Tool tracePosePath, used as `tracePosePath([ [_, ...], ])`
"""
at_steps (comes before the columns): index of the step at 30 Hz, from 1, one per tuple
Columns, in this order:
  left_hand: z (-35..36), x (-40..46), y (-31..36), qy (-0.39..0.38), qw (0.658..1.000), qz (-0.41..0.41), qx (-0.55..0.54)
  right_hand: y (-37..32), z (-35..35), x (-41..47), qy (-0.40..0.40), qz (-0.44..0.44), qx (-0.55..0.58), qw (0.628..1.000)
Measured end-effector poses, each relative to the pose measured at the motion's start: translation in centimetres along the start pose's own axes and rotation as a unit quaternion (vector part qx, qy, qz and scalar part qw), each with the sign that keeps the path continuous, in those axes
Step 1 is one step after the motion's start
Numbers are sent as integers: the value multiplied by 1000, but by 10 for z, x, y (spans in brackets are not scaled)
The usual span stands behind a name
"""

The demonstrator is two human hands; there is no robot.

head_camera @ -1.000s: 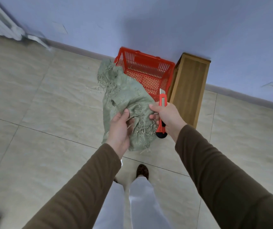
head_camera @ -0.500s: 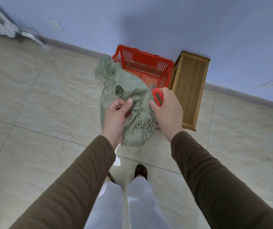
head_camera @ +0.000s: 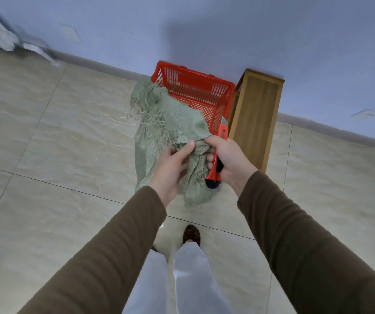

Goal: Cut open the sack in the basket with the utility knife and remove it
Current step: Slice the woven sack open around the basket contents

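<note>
1. Green woven sack (head_camera: 159, 132): frayed, held up in front of the red basket (head_camera: 204, 91), apparently clear of it.
2. Left hand (head_camera: 170, 168): pinching sack fabric.
3. Right hand (head_camera: 227, 159): grasping the utility knife (head_camera: 218, 155), blade out, thumb pinning sack edge.
4. Step: removal, apparently nearly finished; next, set the sack aside, blade kept away from fingers.

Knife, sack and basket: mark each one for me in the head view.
knife (head_camera: 222, 133), head view, red body just above the right hand.
sack (head_camera: 150, 141), head view, flat green cloth left of the hands.
basket (head_camera: 201, 78), head view, far rim.

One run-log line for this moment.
sack: out of basket, held up | left hand: pinches sack | right hand: grips utility knife, blade out
</note>
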State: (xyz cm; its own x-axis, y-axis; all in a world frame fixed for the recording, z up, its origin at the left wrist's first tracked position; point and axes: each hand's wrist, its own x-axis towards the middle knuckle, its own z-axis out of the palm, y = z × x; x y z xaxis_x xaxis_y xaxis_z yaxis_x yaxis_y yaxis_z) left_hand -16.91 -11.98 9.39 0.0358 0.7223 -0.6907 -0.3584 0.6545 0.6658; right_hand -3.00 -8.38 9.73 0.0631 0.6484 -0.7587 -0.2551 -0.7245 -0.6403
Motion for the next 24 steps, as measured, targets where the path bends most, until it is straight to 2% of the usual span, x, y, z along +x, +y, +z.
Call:
tracePosePath([
  [2, 9, 0, 9, -39, 996, -62, -59, 3, 1, 2, 0, 16, -2, 1000],
  [5, 11, 9, 14, -3, 992, -78, -101, 3, -3, 8, 28, 39, 36, 998],
  [7, 8, 13, 8, 11, 996, -51, -66, -3, -7, 12, 52, 55, 59, 995],
  [10, 6, 12, 2, -21, 999, 1, -29, -11, -13, 18, 69, 86, 51, 993],
  [15, -16, 23, 27, 18, 993, 88, -80, -11, -29, 21, 69, 96, -13, 993],
  [20, -26, 25, 30, 72, 993, 80, -50, -19, -36, 14, -26, 127, -7, 992],
  [22, -21, 17, 25, 107, 989, 92, 35, -22, -32, 9, -37, 121, -8, 992],
  [24, -10, 1, 19, 187, 950, 170, 182, -21, -28, 6, -45, 113, -5, 993],
])
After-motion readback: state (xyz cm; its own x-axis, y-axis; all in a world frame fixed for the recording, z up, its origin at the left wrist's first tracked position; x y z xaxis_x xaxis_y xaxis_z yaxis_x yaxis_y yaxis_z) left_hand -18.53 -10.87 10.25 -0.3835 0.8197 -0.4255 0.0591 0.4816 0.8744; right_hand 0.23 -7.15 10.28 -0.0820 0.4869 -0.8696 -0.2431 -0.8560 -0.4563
